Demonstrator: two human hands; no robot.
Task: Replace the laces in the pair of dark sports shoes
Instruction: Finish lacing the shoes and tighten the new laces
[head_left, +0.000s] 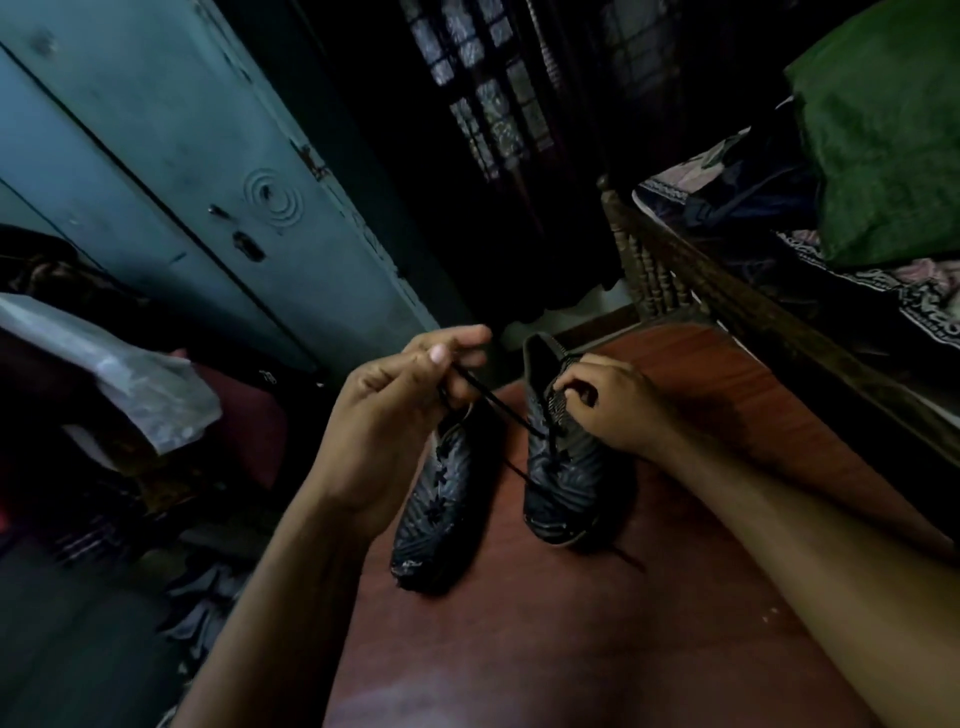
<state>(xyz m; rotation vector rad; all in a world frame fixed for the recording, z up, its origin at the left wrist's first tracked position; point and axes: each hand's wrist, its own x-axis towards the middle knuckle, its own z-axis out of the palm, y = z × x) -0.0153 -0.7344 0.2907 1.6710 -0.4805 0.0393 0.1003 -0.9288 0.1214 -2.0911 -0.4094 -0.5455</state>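
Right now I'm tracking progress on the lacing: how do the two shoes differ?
The right shoe is being worked: the right hand grips its upper, and a black lace runs taut from it to the left hand. No hand holds the left shoe, which lies nearer the camera, partly behind the left hand. Both are dark and rest on the reddish table.

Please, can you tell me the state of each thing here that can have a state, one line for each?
left hand: raised, pinches the lace
right hand: fingers curled at the eyelets of the right shoe
lace: stretched taut from the left hand down to the right shoe
right shoe: upright on the table, lace partly threaded
left shoe: upright on the table, untouched
table: bears both shoes
cupboard door: closed
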